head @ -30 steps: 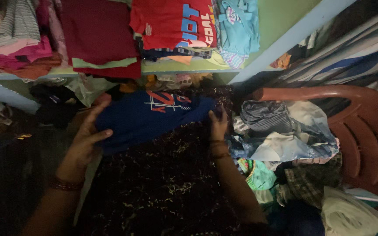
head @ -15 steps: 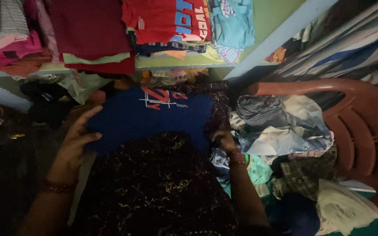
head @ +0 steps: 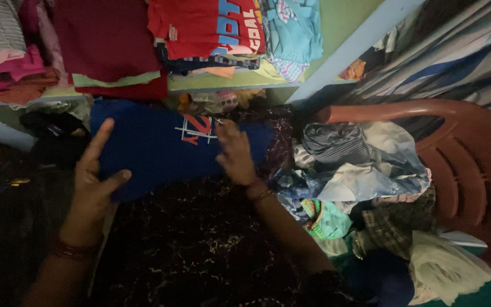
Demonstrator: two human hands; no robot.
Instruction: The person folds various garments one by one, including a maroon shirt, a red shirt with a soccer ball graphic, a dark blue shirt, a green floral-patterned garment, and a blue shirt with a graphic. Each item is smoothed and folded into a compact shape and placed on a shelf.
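My right hand [head: 235,152] has come up off the right edge of the blue shirt [head: 160,149] and now lies flat on top of it, palm down, fingers spread toward the red and white print. Half a second ago it was low at the shirt's lower right corner, partly tucked under. My left hand [head: 93,181] hasn't shifted much: open, fingers long along the shirt's left edge, thumb pressed on the cloth. Neither hand grips anything; both press flat.

The shirt has slid up and left a bit and looks flatter and more squared than before. It lies on my lap, on the dark patterned fabric [head: 200,239], just below the green shelf [head: 223,83]. My read: a fold was just laid and I'm smoothing it down.

On the shelf: a red shirt [head: 200,25], a maroon pile [head: 106,40], light blue clothes [head: 294,28]. To my right a brown plastic chair [head: 473,170] holds a heap of loose clothes [head: 365,165]. More clothes are bunched below it, too dim to sort out.
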